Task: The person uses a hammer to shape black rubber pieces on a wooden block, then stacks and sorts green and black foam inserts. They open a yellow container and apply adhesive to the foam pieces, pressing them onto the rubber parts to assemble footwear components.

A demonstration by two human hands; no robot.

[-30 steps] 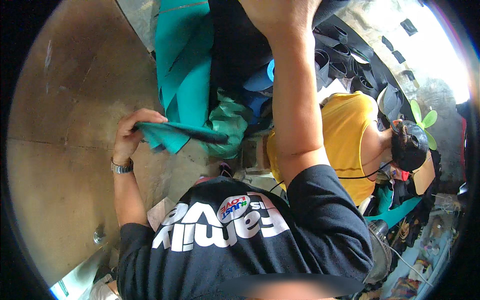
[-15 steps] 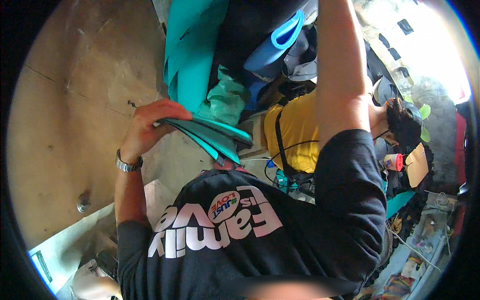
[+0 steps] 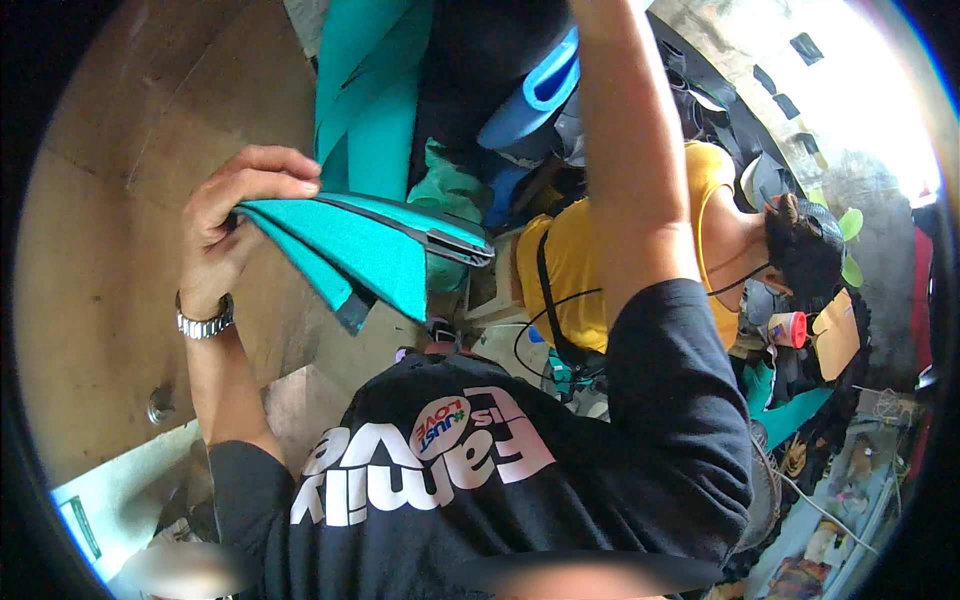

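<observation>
My left hand (image 3: pixel 245 195) grips a bundle of folded teal fabric or foam pieces (image 3: pixel 360 240) with black edging. Its thumb and fingers are closed on one end, and the bundle fans out toward the right. My right forearm (image 3: pixel 640 150) reaches up past the top of the picture, so my right hand is out of sight. A tall roll of teal material (image 3: pixel 370 110) stands beyond the bundle.
A person in a yellow top (image 3: pixel 560 275) sits close on the right, turned away. At the left rises a brown wooden panel (image 3: pixel 110 280). A blue foam roll (image 3: pixel 520 110) and a green bag (image 3: pixel 445 190) lie ahead. A red-lidded tub (image 3: pixel 788 329) stands at right.
My left hand has moved left and up with the teal bundle, which has turned to show its broad bright face. My right arm has swung slightly left.
</observation>
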